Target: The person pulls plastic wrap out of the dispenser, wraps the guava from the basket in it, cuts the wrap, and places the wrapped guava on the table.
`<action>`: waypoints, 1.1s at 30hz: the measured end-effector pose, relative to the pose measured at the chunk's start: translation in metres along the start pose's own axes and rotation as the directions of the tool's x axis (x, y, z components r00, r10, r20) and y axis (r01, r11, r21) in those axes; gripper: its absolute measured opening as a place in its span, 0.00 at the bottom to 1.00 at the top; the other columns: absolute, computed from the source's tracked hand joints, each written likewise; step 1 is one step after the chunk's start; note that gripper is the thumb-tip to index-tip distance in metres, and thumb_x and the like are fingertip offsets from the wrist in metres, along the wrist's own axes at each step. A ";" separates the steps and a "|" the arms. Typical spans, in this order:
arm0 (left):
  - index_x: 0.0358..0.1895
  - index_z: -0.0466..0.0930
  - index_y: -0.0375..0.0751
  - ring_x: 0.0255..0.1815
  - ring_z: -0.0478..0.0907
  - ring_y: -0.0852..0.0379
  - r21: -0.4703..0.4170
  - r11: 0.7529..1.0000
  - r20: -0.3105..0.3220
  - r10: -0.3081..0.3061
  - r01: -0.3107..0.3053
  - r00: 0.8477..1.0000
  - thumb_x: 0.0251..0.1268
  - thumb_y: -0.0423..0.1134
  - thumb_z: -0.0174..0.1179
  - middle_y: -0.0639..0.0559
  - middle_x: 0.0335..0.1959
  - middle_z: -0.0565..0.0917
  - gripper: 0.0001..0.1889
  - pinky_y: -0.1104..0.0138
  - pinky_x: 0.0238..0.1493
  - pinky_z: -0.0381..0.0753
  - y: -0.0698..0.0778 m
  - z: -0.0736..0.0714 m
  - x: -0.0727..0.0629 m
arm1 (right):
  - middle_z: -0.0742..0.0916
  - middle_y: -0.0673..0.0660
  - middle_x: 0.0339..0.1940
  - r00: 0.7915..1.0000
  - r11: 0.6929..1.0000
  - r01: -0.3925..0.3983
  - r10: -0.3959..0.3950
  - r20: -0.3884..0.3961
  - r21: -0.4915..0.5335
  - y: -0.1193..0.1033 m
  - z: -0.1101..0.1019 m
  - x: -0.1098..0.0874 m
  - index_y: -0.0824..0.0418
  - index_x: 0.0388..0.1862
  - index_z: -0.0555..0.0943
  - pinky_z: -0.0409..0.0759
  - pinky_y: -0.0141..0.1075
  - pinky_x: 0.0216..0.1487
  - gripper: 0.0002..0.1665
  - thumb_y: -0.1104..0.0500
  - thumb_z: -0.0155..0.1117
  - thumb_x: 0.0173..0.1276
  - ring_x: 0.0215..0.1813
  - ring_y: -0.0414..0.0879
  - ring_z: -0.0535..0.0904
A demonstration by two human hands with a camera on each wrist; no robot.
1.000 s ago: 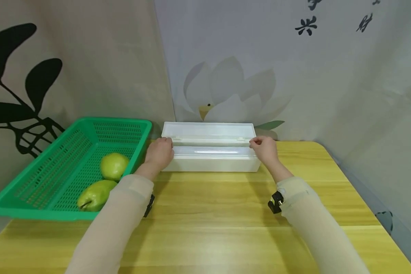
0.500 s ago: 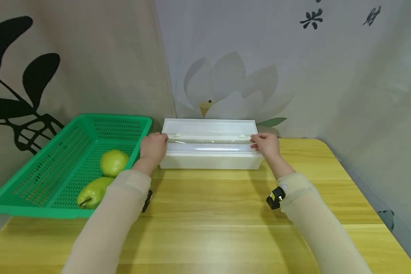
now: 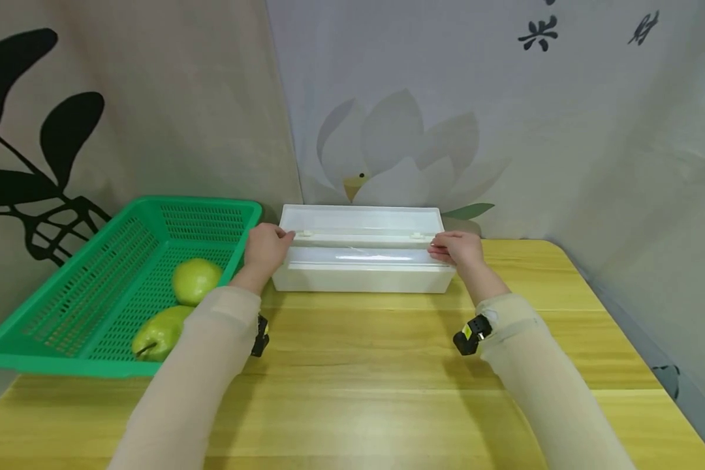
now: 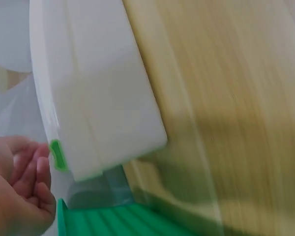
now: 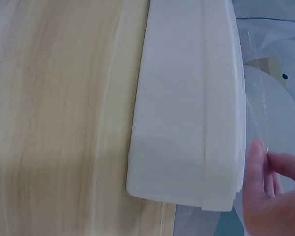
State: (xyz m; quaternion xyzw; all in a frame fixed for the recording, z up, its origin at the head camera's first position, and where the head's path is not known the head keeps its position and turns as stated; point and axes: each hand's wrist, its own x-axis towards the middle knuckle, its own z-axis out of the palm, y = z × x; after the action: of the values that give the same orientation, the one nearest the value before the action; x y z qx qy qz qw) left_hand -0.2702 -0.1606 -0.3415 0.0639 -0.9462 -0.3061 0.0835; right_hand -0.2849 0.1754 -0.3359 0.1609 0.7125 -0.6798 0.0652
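Note:
A long white cling film dispenser (image 3: 364, 277) sits at the back of the table, its lid (image 3: 361, 219) raised behind. My right hand (image 3: 461, 248) is at its right end, thumb and fingertips pinching the edge of a clear sheet of cling film (image 5: 260, 108) in the right wrist view. At the left end, my left hand (image 3: 266, 251) has its fingers curled and its thumb and forefinger together, at the other side of the film; the blurred left wrist view barely shows the film there. A green clip-like piece (image 4: 58, 155) shows at the box end beside the left fingers.
A green plastic basket (image 3: 94, 281) stands at the left, close to my left forearm, holding a round yellow-green fruit (image 3: 196, 281) and a green pear (image 3: 160, 333). A printed curtain (image 3: 388, 117) hangs right behind the dispenser. The wooden table (image 3: 358, 378) reaches toward me.
My left hand has shifted slightly left, from the box's front left corner to beside its end, then turned its fingertips inward. A strip of film showed between the hands half a second ago.

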 end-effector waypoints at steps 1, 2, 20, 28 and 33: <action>0.42 0.83 0.31 0.43 0.79 0.42 -0.012 1.000 -0.013 -0.017 0.017 1.000 0.67 0.42 0.52 0.37 0.42 0.85 0.16 0.56 0.45 0.79 0.002 0.000 0.000 | 0.82 0.45 0.15 1.000 1.000 -0.002 0.002 0.006 0.005 0.000 0.000 -0.001 0.75 0.62 0.67 0.82 0.25 0.31 0.25 0.68 0.54 0.67 0.21 0.34 0.81; 0.42 0.84 0.31 0.43 0.79 0.42 -0.026 0.999 -0.024 -0.035 0.034 0.999 0.67 0.40 0.52 0.38 0.42 0.85 0.15 0.55 0.45 0.79 0.003 0.001 0.000 | 0.82 0.45 0.16 1.000 1.000 -0.004 0.004 0.010 0.014 -0.001 0.000 -0.002 0.75 0.62 0.67 0.82 0.25 0.32 0.25 0.68 0.54 0.67 0.21 0.35 0.81; 0.42 0.83 0.32 0.43 0.79 0.42 -0.300 0.945 -0.143 -0.181 0.131 0.973 0.66 0.36 0.54 0.37 0.43 0.84 0.12 0.55 0.45 0.79 0.016 0.004 0.000 | 0.82 0.50 0.18 0.994 0.966 -0.100 0.089 0.057 0.238 -0.006 -0.005 -0.001 0.71 0.68 0.61 0.81 0.24 0.32 0.30 0.70 0.53 0.67 0.24 0.36 0.80; 0.48 0.82 0.34 0.50 0.77 0.45 -0.432 0.877 -0.110 -0.281 0.209 0.953 0.67 0.38 0.54 0.40 0.48 0.83 0.13 0.58 0.53 0.78 0.018 -0.002 0.006 | 0.82 0.50 0.19 0.994 0.961 -0.108 0.096 0.056 0.253 -0.015 -0.006 0.000 0.67 0.59 0.70 0.80 0.22 0.33 0.20 0.68 0.53 0.68 0.25 0.36 0.80; 0.47 0.83 0.35 0.48 0.78 0.46 -0.465 0.865 -0.138 -0.283 0.191 0.949 0.66 0.38 0.55 0.41 0.47 0.84 0.13 0.60 0.52 0.78 0.023 -0.007 0.010 | 0.82 0.50 0.19 0.995 0.963 -0.095 0.085 0.049 0.253 -0.024 -0.007 0.003 0.63 0.43 0.71 0.81 0.22 0.32 0.06 0.68 0.52 0.68 0.25 0.36 0.80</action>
State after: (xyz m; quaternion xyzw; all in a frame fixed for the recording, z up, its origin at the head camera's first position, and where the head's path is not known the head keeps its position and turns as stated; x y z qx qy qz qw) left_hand -0.2801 -0.1474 -0.3213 0.1900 -0.8221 -0.5145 0.1530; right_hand -0.2945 0.1824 -0.3137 0.1873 0.6098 -0.7650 0.0885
